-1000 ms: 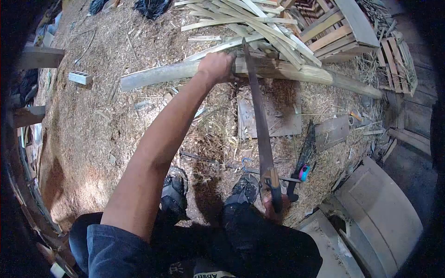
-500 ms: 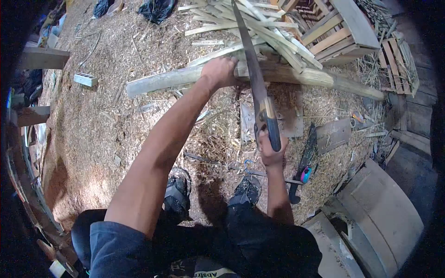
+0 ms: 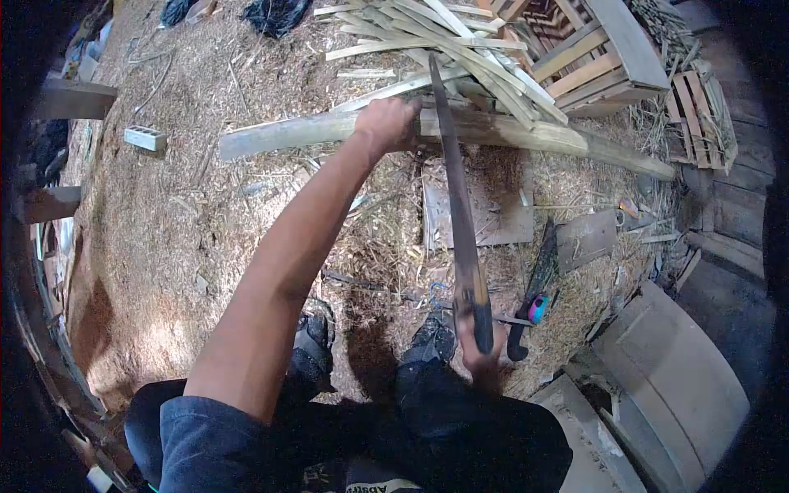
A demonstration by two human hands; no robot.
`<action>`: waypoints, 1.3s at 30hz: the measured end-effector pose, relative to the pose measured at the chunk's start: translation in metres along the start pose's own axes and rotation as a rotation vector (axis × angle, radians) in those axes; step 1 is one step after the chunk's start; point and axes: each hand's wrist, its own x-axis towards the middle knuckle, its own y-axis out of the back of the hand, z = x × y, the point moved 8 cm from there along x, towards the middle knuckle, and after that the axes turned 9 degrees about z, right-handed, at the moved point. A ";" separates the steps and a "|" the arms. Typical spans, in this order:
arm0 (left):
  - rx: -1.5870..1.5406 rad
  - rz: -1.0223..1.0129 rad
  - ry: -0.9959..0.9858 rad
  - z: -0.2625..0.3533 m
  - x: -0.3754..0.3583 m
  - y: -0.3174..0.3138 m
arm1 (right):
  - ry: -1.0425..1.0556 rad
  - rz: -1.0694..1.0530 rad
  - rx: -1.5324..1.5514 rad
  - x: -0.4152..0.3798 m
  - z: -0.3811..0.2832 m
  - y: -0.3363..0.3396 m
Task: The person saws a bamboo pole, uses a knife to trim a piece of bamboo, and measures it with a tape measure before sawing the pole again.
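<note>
My left hand is wrapped over a long wooden beam that lies across the upper middle of the view. A handsaw crosses the same beam just right of that hand, its blade pointing up and away. Low in the view, my right hand grips the saw's dark handle, near my right shoe. The saw's tip reaches toward a pile of thin wooden strips behind the beam.
A slatted wooden crate stands at the upper right. A light block lies at the left. Right of my feet are a pink and blue object and a flat board. Curved panels lean at the lower right.
My right hand has pulled the saw back toward my body, so less blade extends beyond the beam. My left hand remains on the beam.
</note>
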 end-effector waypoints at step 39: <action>-0.011 0.071 -0.015 0.005 -0.008 0.005 | 0.109 0.018 0.228 0.118 -0.050 -0.059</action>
